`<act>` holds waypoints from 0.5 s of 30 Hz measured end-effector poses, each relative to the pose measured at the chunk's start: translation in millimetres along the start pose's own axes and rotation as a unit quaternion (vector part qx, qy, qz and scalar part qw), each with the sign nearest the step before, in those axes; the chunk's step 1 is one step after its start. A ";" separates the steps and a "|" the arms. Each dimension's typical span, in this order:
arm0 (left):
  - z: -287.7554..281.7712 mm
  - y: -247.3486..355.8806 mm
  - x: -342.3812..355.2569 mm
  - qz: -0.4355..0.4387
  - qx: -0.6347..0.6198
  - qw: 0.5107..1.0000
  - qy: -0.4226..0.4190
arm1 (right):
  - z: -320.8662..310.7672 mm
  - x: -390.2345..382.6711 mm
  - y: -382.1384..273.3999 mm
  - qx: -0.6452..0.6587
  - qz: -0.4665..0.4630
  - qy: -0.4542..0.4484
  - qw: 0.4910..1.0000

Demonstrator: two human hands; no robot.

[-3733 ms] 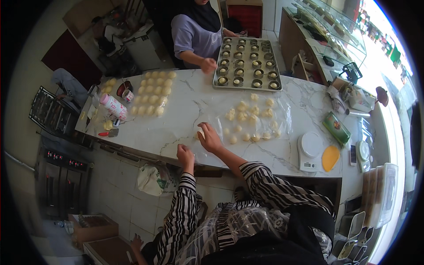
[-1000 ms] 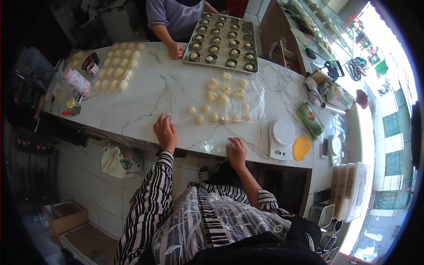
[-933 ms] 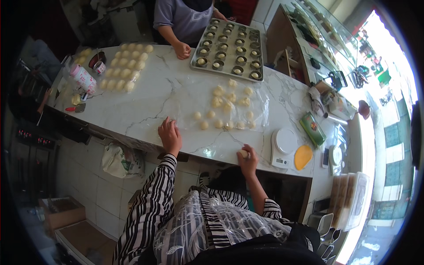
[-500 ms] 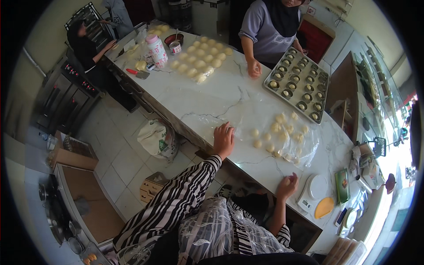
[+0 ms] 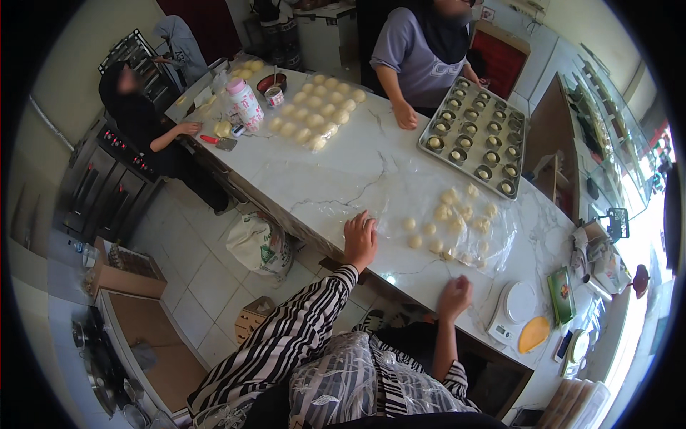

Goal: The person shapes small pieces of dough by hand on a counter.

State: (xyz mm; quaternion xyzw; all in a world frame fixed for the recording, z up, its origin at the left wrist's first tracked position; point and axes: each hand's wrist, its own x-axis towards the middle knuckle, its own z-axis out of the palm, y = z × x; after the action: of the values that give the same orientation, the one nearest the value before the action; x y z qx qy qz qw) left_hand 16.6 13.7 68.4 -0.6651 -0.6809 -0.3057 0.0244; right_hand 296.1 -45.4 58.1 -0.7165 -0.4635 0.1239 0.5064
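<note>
My left hand [image 5: 361, 239] lies on the marble counter near its front edge, fingers stretched out at the border of a clear plastic sheet [image 5: 400, 179]. My right hand [image 5: 455, 297] is at the counter edge with its fingers curled in. Whether anything is inside it is hidden. Small pale dough balls [image 5: 415, 242] lie on the sheet ahead of my right hand, several under a fold of plastic. To the right of that hand stands a white kitchen scale [image 5: 516, 307], with an orange dough scraper [image 5: 534, 334] beside it.
Across the counter a person [image 5: 421, 57] stands by a tray [image 5: 475, 139] of round molds holding dough. Larger dough rounds [image 5: 314, 111] sit in rows farther left, near a pink-capped bottle [image 5: 245, 105] and a red-handled scraper [image 5: 218, 142]. A white sack [image 5: 259, 247] stands on the floor.
My right hand has shifted slightly left, away from the scale, while my left hand stays in place. The person at the far left has lowered a hand to the counter. The view has turned slightly.
</note>
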 end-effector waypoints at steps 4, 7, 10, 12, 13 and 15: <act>1.2 1.5 0.5 0.010 -0.017 1.000 0.004 | -38.9 -21.3 31.9 -0.001 -0.074 -0.084 0.994; 3.4 -2.7 -1.2 -0.006 -0.006 1.000 0.002 | -22.5 12.1 32.8 -0.010 0.044 -0.001 0.999; 1.7 3.1 0.7 0.007 -0.009 1.000 0.006 | 1.6 14.3 10.6 0.000 0.020 -0.008 1.000; 0.1 -2.5 0.8 0.015 0.000 1.000 0.011 | -6.5 -13.5 3.0 0.006 -0.078 -0.100 0.992; 3.2 -5.0 0.4 0.024 -0.005 1.000 0.009 | -16.1 -23.1 8.5 0.029 -0.124 -0.108 0.986; 8.1 -10.2 -0.6 0.024 -0.003 0.999 0.023 | -34.5 -9.8 26.0 0.007 -0.095 -0.071 0.993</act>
State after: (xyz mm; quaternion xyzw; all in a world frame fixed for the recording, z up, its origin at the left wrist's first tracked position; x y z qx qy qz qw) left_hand 10.3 17.5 57.6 -0.6742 -0.6630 -0.3222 0.0458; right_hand 327.2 -75.7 49.1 -0.6548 -0.5638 0.1292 0.4865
